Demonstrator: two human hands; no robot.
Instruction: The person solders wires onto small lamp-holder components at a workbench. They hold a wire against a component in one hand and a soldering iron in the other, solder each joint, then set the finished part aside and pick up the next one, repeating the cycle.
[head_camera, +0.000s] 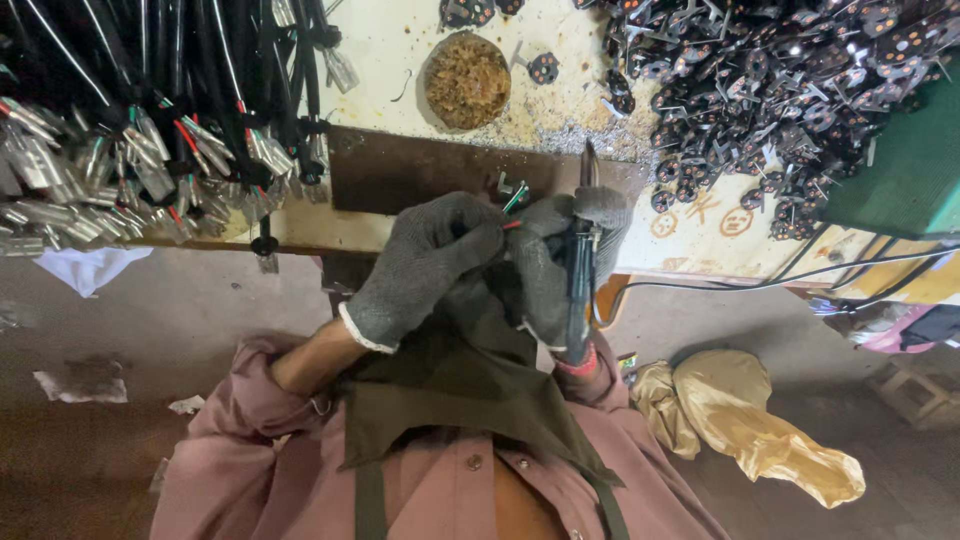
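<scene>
Both hands wear grey knit gloves and meet just in front of the counter (690, 235) edge. The left hand (425, 265) has its grip closed around a small wired connector (513, 196), pinching the red and green wire ends between thumb and fingers, so that the metal end pokes up above the glove. The right hand (560, 270) has its grip closed on a soldering iron (582, 250), held nearly upright with the dark tip pointing away from the body, just beside the connector; whether the tip touches the wires cannot be told. The iron's black cord (760, 285) runs off to the right along the counter edge.

On the counter, a round dish of brown metal wool (466, 82) sits beyond the hands, with grey crumbs scattered next to it. To the left hangs a thick bunch of black cables with silver terminals (130, 160). To the right lies a large heap of small black round parts with metal prongs (780, 80), next to a green box (905, 170). On the floor to the right rests a crumpled yellow bag (760, 420). The person wears a pink shirt and a dark green apron (470, 390).
</scene>
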